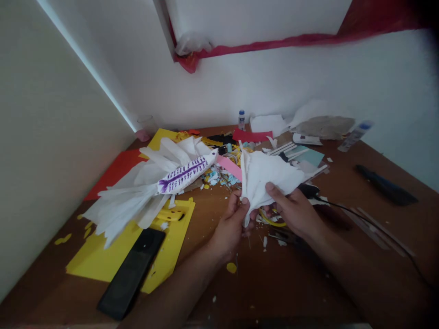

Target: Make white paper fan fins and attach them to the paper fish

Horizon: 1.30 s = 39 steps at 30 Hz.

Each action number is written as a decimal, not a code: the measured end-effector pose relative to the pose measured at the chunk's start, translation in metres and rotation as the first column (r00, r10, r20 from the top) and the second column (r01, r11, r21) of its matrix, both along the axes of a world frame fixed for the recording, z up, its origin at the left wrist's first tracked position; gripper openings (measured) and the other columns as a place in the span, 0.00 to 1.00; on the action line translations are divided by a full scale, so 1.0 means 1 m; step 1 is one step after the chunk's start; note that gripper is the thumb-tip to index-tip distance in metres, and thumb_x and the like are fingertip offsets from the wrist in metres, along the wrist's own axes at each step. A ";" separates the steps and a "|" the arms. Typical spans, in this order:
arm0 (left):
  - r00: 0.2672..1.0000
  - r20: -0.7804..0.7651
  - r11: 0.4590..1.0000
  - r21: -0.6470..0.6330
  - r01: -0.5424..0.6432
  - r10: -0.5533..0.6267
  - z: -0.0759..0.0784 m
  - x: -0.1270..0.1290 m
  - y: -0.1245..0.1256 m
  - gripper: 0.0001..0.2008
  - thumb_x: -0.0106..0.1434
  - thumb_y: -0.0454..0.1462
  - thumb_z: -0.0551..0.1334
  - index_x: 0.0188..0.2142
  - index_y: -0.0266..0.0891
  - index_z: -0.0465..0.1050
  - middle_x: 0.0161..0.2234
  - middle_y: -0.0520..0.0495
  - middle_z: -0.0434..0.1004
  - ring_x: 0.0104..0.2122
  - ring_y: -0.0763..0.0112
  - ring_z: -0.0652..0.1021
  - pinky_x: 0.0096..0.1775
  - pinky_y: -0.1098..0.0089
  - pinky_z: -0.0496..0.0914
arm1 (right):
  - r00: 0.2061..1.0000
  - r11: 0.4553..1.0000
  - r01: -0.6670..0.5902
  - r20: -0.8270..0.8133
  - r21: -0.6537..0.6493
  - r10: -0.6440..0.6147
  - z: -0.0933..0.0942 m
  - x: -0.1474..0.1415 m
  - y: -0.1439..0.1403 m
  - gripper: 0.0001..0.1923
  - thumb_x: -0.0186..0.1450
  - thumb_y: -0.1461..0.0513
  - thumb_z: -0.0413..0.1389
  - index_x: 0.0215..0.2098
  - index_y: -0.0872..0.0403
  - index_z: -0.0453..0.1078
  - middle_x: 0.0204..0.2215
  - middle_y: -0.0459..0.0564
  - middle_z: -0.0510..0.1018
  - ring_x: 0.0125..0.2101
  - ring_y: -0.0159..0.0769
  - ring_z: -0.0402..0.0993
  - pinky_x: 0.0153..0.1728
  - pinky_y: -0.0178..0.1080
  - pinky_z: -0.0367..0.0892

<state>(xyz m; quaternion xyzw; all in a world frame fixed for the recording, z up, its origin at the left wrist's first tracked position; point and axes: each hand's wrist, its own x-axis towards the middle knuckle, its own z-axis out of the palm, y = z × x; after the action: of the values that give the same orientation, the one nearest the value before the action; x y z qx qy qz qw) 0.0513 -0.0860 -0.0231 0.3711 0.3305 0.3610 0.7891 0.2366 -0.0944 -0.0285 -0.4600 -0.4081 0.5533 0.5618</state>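
Observation:
A piece of white tissue-like paper (pixel 270 171), folded and gathered into a rough fan, is held up over the table between both hands. My left hand (pixel 233 224) pinches its narrow lower corner between thumb and fingers. My right hand (pixel 297 210) grips its lower right edge, with the thumb on top and the fingers hidden underneath. To the left lies a white paper fish (pixel 188 173) with purple markings along its body and a dark eye. Pleated white paper fins (pixel 130 201) spread out behind and beside it.
Yellow sheets (pixel 92 260) and a black phone-like slab (pixel 132 274) lie at left. Paper scraps (pixel 214 176) clutter the middle. A glue bottle (pixel 242 119) stands at the back. A black cable (pixel 373 226) crosses the right side, near a dark blue-black tool (pixel 386 185).

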 end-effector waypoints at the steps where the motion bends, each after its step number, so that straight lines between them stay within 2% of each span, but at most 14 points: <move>1: 1.000 0.006 1.000 0.005 -0.009 0.009 -0.001 0.000 0.000 0.20 0.73 0.55 0.66 0.48 0.48 0.61 0.29 0.59 0.65 0.22 0.80 0.60 0.25 0.77 0.52 | 1.000 1.000 0.005 -0.009 0.001 -0.005 0.000 0.000 0.000 0.18 0.70 0.44 0.66 0.37 0.49 0.77 0.25 0.45 0.78 0.24 0.37 0.71 0.26 0.41 0.70; 6: 0.998 0.015 0.998 0.001 -0.061 0.061 -0.005 0.001 -0.001 0.21 0.71 0.56 0.67 0.49 0.49 0.61 0.29 0.60 0.64 0.23 0.80 0.60 0.25 0.77 0.53 | 0.998 0.998 0.059 -0.037 -0.028 -0.060 0.003 -0.005 0.001 0.19 0.66 0.43 0.70 0.41 0.48 0.78 0.31 0.48 0.83 0.28 0.40 0.76 0.26 0.42 0.74; 11: 0.993 0.026 0.993 -0.014 -0.119 0.119 -0.006 0.004 -0.002 0.22 0.71 0.56 0.67 0.51 0.50 0.61 0.29 0.60 0.63 0.23 0.79 0.61 0.25 0.78 0.55 | 0.994 0.996 0.081 -0.068 -0.038 -0.084 0.002 -0.008 0.001 0.21 0.65 0.44 0.71 0.45 0.48 0.78 0.34 0.48 0.84 0.29 0.39 0.77 0.26 0.41 0.76; 14: 0.996 0.009 0.996 -0.011 -0.091 0.091 -0.005 0.003 -0.002 0.21 0.72 0.56 0.66 0.49 0.49 0.61 0.29 0.60 0.63 0.23 0.79 0.60 0.25 0.77 0.54 | 0.995 0.996 0.083 -0.052 -0.035 -0.085 -0.001 -0.006 0.002 0.21 0.66 0.43 0.70 0.44 0.49 0.78 0.32 0.48 0.84 0.28 0.39 0.76 0.24 0.40 0.73; 18: 0.999 -0.026 0.999 -0.034 -0.034 0.033 -0.005 0.001 0.000 0.22 0.71 0.56 0.66 0.48 0.48 0.61 0.29 0.60 0.63 0.23 0.79 0.60 0.25 0.77 0.52 | 0.979 0.978 0.203 0.006 -0.046 -0.203 0.000 0.003 0.005 0.23 0.66 0.40 0.69 0.37 0.49 0.76 0.27 0.47 0.80 0.24 0.37 0.70 0.22 0.41 0.68; 23: 0.999 -0.032 0.997 -0.069 -0.017 0.015 -0.009 0.000 0.002 0.23 0.69 0.57 0.68 0.47 0.49 0.61 0.29 0.60 0.65 0.22 0.79 0.59 0.24 0.77 0.50 | 0.957 0.958 0.287 -0.029 -0.020 -0.288 0.011 0.016 0.012 0.21 0.65 0.44 0.71 0.48 0.45 0.77 0.36 0.46 0.84 0.30 0.40 0.75 0.27 0.40 0.71; 28: 0.998 -0.064 0.996 -0.086 -0.029 0.024 -0.008 0.001 0.002 0.27 0.67 0.62 0.67 0.44 0.46 0.60 0.29 0.59 0.66 0.22 0.79 0.59 0.24 0.77 0.51 | 0.951 0.950 0.306 -0.027 -0.054 -0.308 0.018 0.020 0.016 0.25 0.62 0.45 0.73 0.52 0.46 0.77 0.36 0.47 0.85 0.33 0.43 0.79 0.25 0.40 0.69; 32: 1.000 -0.015 0.995 -0.103 -0.008 0.006 -0.004 0.003 0.003 0.27 0.70 0.64 0.61 0.43 0.45 0.62 0.28 0.57 0.65 0.21 0.79 0.57 0.23 0.76 0.49 | 0.954 0.958 0.286 -0.087 -0.030 -0.288 0.019 0.020 0.017 0.29 0.68 0.35 0.61 0.53 0.47 0.76 0.43 0.52 0.87 0.40 0.50 0.84 0.32 0.46 0.76; 36: 0.999 0.038 0.988 -0.151 -0.021 0.027 0.002 0.001 0.005 0.26 0.68 0.62 0.63 0.42 0.44 0.64 0.27 0.57 0.66 0.21 0.78 0.58 0.23 0.76 0.49 | 0.994 0.995 0.101 -0.052 0.012 -0.100 0.013 0.019 0.015 0.40 0.70 0.27 0.46 0.54 0.47 0.75 0.39 0.53 0.86 0.33 0.49 0.81 0.27 0.46 0.73; 37: 0.999 0.043 0.987 -0.158 -0.024 0.031 0.003 0.001 0.006 0.25 0.67 0.60 0.64 0.40 0.43 0.64 0.26 0.56 0.66 0.21 0.78 0.59 0.23 0.76 0.50 | 0.999 0.999 0.046 -0.023 0.020 -0.046 0.011 0.019 0.013 0.39 0.69 0.27 0.48 0.52 0.47 0.76 0.36 0.52 0.86 0.31 0.47 0.79 0.25 0.45 0.71; 39: 0.999 0.037 0.985 -0.169 -0.024 0.031 0.006 -0.001 0.007 0.23 0.66 0.57 0.65 0.38 0.43 0.64 0.26 0.56 0.67 0.21 0.78 0.60 0.23 0.76 0.52 | 0.995 0.999 -0.033 0.095 0.027 0.031 0.009 0.018 0.007 0.32 0.64 0.31 0.62 0.45 0.48 0.79 0.30 0.50 0.84 0.27 0.44 0.76 0.25 0.43 0.70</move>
<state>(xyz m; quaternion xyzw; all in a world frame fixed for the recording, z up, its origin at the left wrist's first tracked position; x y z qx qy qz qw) 0.0507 -0.0794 -0.0172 0.2914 0.3493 0.3500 0.8189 0.2542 -0.0870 -0.0191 -0.4711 -0.4496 0.5337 0.5395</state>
